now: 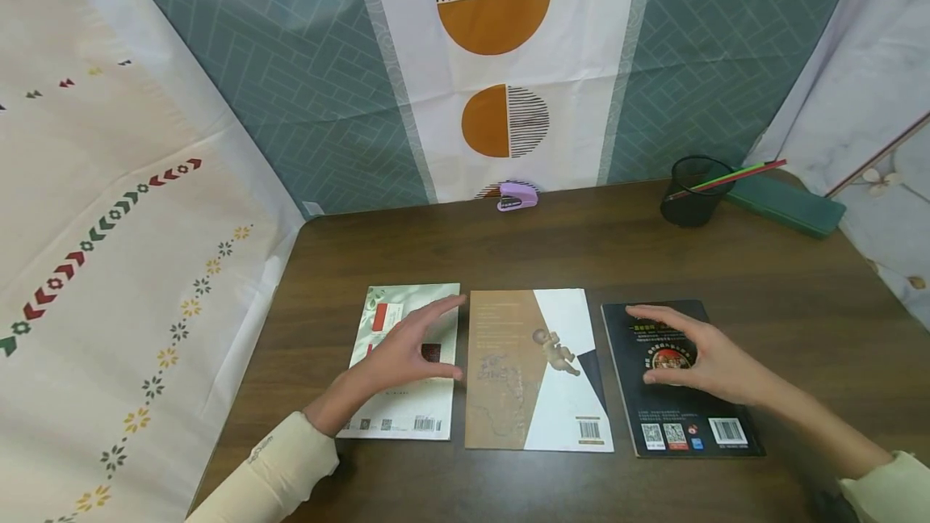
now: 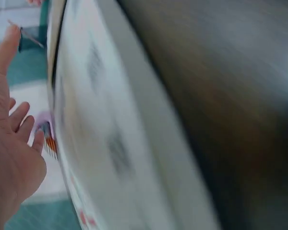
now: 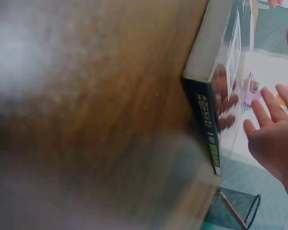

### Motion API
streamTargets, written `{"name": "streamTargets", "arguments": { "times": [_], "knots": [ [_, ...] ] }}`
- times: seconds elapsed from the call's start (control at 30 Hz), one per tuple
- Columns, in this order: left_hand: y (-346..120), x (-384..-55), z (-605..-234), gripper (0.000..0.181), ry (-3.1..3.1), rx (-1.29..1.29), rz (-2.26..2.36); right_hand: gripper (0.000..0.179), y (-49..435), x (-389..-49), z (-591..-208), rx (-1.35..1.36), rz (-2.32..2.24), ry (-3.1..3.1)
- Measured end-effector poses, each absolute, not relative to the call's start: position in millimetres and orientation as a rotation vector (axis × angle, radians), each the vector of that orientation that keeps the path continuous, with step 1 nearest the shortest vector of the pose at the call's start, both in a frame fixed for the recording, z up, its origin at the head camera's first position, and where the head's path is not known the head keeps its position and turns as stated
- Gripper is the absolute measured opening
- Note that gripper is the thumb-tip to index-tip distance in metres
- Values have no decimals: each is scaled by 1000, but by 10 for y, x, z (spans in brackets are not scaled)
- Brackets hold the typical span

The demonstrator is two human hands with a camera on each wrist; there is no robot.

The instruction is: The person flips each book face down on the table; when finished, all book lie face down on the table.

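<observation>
Three books lie side by side on a brown wooden table. At the left is a pale green and white book, and my left hand hovers over it with thumb and fingers spread apart. The middle book is tan and white with a small baby figure printed on it. On the right lies a black book with a round picture and barcodes; my right hand is over it, fingers extended and thumb apart. Nothing is between the fingers of either hand. In the right wrist view the black book's spine shows.
A purple stapler sits at the table's back edge. At the back right stand a black mesh pen cup holding pencils and a dark green case. Patterned cloths hang behind and on both sides of the wooden table.
</observation>
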State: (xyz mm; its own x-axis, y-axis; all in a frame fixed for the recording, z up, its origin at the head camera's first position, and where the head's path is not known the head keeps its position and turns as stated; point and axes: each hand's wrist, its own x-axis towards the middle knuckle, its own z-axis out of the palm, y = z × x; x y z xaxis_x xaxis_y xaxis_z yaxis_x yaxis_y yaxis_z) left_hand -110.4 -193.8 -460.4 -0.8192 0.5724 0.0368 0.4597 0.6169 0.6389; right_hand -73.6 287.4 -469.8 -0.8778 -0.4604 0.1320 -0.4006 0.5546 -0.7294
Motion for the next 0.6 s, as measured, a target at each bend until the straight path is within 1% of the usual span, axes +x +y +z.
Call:
{"name": "streamTargets", "arguments": {
  "times": [0.1, 0.2, 0.43, 0.6],
  "knots": [
    [-2116, -1084, -4683, 117, 2691, 903, 914, 97, 2878, -710, -4724, -787, -1186, 2723],
    [-2257, -1057, -4741, 120, 2716, 948, 840, 101, 2892, -688, -4740, -812, -1130, 2762],
    [-2437, -992, -4779, 124, 2750, 976, 720, 105, 2922, -666, -4777, -833, -1073, 2791],
    [-2473, -981, -4800, 124, 2752, 1023, 723, 101, 2924, -662, -4811, -848, -1093, 2740]
  ]
}}
